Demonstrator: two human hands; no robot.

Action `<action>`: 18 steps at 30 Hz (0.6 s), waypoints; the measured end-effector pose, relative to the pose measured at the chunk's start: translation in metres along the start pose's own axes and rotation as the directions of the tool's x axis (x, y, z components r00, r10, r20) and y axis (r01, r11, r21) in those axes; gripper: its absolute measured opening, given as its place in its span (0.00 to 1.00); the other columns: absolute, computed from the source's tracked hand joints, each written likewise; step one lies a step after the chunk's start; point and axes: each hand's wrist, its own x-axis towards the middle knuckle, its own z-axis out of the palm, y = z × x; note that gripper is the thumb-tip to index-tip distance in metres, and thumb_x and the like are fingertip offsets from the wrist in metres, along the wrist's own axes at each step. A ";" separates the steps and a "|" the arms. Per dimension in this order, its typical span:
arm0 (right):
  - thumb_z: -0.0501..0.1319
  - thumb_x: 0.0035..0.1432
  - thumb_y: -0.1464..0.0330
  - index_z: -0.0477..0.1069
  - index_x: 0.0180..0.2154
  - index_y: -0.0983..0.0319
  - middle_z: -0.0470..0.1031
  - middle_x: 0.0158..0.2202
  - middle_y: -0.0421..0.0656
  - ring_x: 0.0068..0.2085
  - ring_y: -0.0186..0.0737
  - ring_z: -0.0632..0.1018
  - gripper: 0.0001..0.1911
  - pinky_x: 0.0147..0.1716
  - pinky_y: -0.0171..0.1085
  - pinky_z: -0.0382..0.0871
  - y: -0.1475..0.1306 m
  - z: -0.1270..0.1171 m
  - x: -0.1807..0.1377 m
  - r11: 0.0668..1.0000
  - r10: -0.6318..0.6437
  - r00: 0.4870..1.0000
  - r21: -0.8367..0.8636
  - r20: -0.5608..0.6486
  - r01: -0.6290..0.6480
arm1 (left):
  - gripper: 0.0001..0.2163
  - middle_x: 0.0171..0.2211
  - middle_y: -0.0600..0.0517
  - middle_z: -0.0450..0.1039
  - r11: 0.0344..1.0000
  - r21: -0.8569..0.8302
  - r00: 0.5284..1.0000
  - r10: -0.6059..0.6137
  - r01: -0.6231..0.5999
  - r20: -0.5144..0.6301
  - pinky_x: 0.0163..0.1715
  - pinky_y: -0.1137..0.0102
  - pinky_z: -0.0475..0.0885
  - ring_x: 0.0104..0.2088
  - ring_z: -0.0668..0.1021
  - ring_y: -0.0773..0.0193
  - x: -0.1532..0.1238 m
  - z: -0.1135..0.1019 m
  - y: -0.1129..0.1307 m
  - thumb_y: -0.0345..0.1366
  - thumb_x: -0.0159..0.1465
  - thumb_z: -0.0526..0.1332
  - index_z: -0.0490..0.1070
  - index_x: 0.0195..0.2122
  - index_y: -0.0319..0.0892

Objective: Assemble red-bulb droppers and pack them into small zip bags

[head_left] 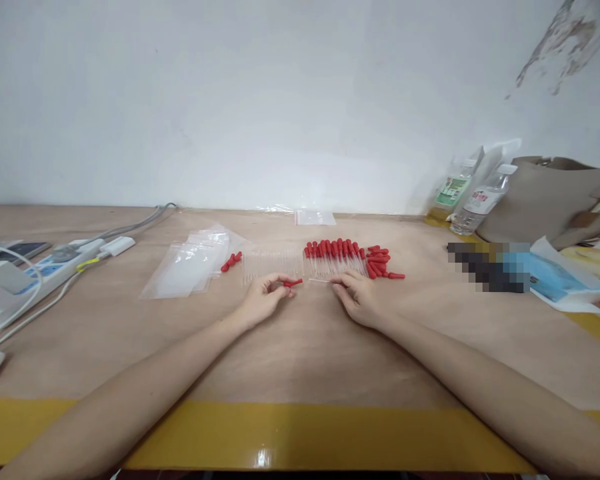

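Observation:
My left hand (266,297) pinches a red rubber dropper bulb (294,283), its narrow end pointing right. Opposite it, my right hand (356,297) grips a thin clear glass tube (320,281) that points left, a small gap from the bulb. Just behind the hands lies a row of bare glass tubes (273,262). Beside that row, to the right, several tubes with red bulbs on their ends (334,249) lie side by side. Loose red bulbs (379,261) are piled right of them, and a few more red bulbs (231,261) lie at the left.
Clear plastic bags (180,267) lie left of the tubes; a small bag (315,218) rests by the wall. A power strip (55,270) with cables is at far left. Two bottles (483,200), a grey bag (545,200) and a blue-and-white packet (565,280) stand or lie at right.

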 end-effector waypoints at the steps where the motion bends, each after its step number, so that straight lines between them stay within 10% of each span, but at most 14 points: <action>1: 0.50 0.57 0.70 0.68 0.36 0.61 0.70 0.32 0.44 0.33 0.37 0.71 0.09 0.33 0.37 0.64 -0.001 0.000 0.000 1.000 0.005 1.000 -0.003 -0.002 -0.005 | 0.09 0.31 0.49 0.76 1.000 0.006 1.000 -0.011 0.011 0.011 0.39 0.68 0.69 0.33 0.77 0.64 0.000 0.000 0.001 0.32 0.51 0.60 0.72 0.33 0.39; 9: 0.52 0.58 0.66 0.67 0.31 0.61 0.70 0.27 0.41 0.29 0.35 0.69 0.08 0.30 0.34 0.61 -0.011 0.007 0.003 0.999 0.044 0.999 -0.022 0.004 -0.044 | 0.11 0.25 0.53 0.72 0.998 -0.021 0.998 0.055 -0.056 -0.031 0.29 0.73 0.69 0.26 0.75 0.69 0.002 0.000 -0.009 0.38 0.49 0.65 0.65 0.28 0.38; 18: 0.51 0.59 0.66 0.68 0.33 0.62 0.71 0.28 0.41 0.30 0.34 0.70 0.09 0.31 0.33 0.61 -0.021 0.012 0.005 0.997 0.068 0.997 0.021 0.039 -0.069 | 0.17 0.32 0.51 0.73 0.983 -0.170 0.994 0.084 -0.071 0.072 0.39 0.66 0.72 0.32 0.78 0.65 0.004 0.001 -0.011 0.42 0.50 0.65 0.66 0.36 0.38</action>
